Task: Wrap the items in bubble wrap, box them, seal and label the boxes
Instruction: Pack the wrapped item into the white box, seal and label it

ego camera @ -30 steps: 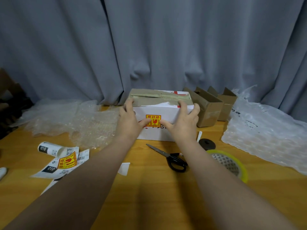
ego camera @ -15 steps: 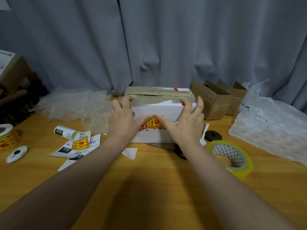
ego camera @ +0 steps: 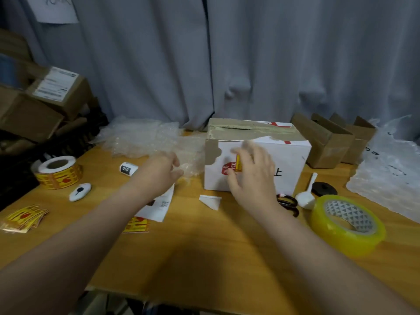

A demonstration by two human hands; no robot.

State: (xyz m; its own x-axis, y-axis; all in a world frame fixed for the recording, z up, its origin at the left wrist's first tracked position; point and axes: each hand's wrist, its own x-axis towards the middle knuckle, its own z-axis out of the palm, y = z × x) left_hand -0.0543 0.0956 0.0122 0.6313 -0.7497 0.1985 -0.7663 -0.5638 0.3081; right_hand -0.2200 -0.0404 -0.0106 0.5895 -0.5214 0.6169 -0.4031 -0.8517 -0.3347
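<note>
Motion blur smeared both hands, and the right hand (ego camera: 252, 176) hid most of the yellow sticker (ego camera: 238, 163) on the white box (ego camera: 293, 160); I could not confirm contact. Its fingers were spread, holding nothing. The left hand (ego camera: 162, 171) hung relaxed and empty over the bubble wrap (ego camera: 141, 142). The box sat far-centre on the wooden table (ego camera: 204, 246), long axis left-to-right, taped top up, before a grey curtain (ego camera: 250, 64).

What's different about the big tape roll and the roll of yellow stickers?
The tape roll is plain, shiny, see-through yellow; the sticker roll is paper labels, yellow with red print. The tape roll lies on the table's right side, the sticker roll on its left. The tape roll's core has a triangle pattern; the sticker roll's looks plain. Both lie flat, hole up.
</note>
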